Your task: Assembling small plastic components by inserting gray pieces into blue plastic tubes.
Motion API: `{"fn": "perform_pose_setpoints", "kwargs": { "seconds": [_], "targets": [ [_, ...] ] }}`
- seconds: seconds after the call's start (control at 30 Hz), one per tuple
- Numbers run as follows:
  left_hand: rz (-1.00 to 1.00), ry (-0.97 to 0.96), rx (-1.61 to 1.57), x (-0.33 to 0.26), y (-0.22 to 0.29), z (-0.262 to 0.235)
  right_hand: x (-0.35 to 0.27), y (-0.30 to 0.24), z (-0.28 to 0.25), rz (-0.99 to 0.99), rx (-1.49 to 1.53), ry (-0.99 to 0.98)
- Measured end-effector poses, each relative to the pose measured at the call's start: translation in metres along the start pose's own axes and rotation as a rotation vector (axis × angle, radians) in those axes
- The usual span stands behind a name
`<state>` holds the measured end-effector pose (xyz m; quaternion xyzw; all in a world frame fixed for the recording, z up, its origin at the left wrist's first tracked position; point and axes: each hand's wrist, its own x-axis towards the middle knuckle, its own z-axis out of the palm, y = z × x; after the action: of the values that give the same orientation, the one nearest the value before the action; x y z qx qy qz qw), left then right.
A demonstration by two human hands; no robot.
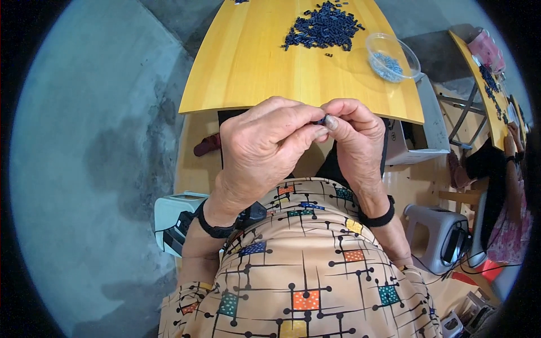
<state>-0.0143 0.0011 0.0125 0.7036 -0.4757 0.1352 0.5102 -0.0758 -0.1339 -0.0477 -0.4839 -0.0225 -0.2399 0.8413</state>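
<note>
While the clear round plastic tub (407, 55) holds small silvery-blue pieces (386, 66), dark blocky parts (324, 28) lie heaped left of it on the yellow wood-grain table (242, 70). Pale box (431, 124) below right, contents unclear. Left hand (265, 135) and right hand (362, 138) tightly pinch one small dark part (321, 120) at the near edge, fingers mostly hiding it.

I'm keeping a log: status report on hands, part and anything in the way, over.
Left hand and right hand pinching small dark piece. Fingers mostly cover it. Dark pile and clear bowl beyond, on table.
</note>
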Motion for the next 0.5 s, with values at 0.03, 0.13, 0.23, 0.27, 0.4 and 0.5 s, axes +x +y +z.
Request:
{"fn": "perform_pose_setpoints", "kwargs": {
  "seconds": [0.03,0.13,0.23,0.27,0.4,0.5],
  "targets": [
    [-0.002,-0.002,-0.007,-0.0001,-0.0008,-0.0005,0.0002,0.0005,-0.0005,-0.016,-0.011,0.005],
    [-0.022,-0.006,-0.026,-0.0020,-0.0022,-0.0006,0.0002,0.0013,0.0000,-0.023,-0.005,0.014],
    [-0.036,-0.007,-0.032,-0.0019,-0.0026,0.0001,0.0006,0.0033,-0.0026,-0.018,0.021,0.009],
    [-0.033,-0.005,-0.024,-0.0016,-0.0026,0.0005,0.0006,0.0038,-0.0038,-0.020,0.032,-0.002],
    [-0.082,0.002,-0.051,-0.0036,-0.0044,0.0013,-0.0010,0.0037,-0.0032,-0.010,0.041,0.014],
    [-0.099,0.018,-0.011,-0.0067,-0.0100,0.0013,-0.0017,-0.0002,-0.0026,-0.012,0.000,0.012]
  ]
}}
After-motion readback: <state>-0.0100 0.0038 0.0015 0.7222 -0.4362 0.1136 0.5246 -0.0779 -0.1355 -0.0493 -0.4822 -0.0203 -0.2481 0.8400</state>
